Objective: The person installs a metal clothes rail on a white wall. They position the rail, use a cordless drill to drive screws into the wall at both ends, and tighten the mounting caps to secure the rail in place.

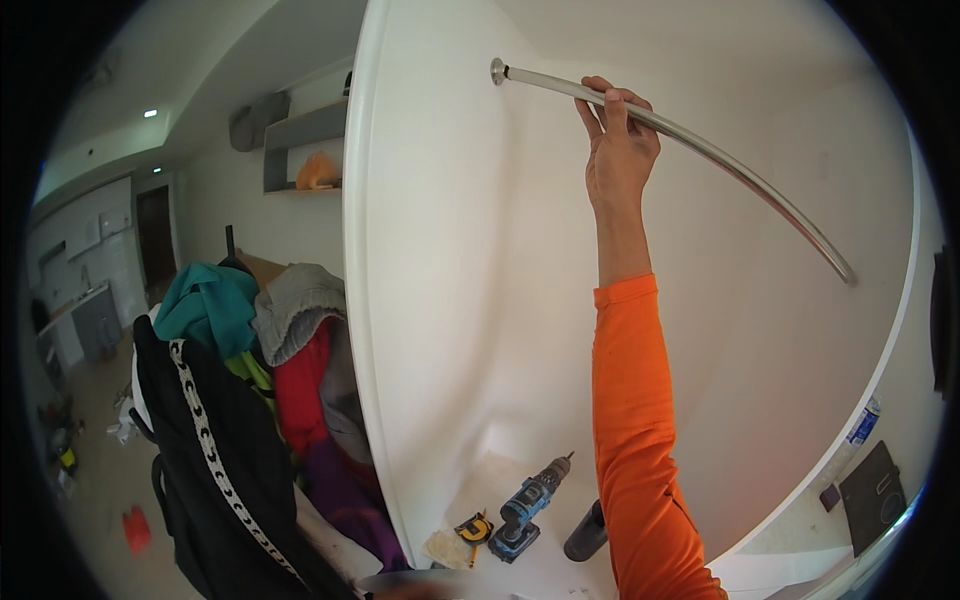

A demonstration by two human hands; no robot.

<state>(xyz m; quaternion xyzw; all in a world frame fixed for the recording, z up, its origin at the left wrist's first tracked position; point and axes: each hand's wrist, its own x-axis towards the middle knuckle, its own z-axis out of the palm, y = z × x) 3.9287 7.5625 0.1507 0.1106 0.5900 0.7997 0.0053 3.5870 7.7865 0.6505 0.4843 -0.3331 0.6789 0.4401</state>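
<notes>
My right hand, in an orange sleeve, is raised and closed around a silver metal closet rod, with the thumb on the near side. The rod's left end meets or lies close to a round metal flange on the white closet wall. A dark bit shows between them. Its far end slopes down to the right; whether it touches the other wall I cannot tell. At the lower edge is a blurred skin-toned shape, possibly my left hand, beside a grey smear. Its fingers cannot be made out.
On the closet's bottom lie a blue cordless drill, a yellow-black tape measure and a dark cylinder. Left of the white side panel is a heap of clothes. A grey shelf hangs behind.
</notes>
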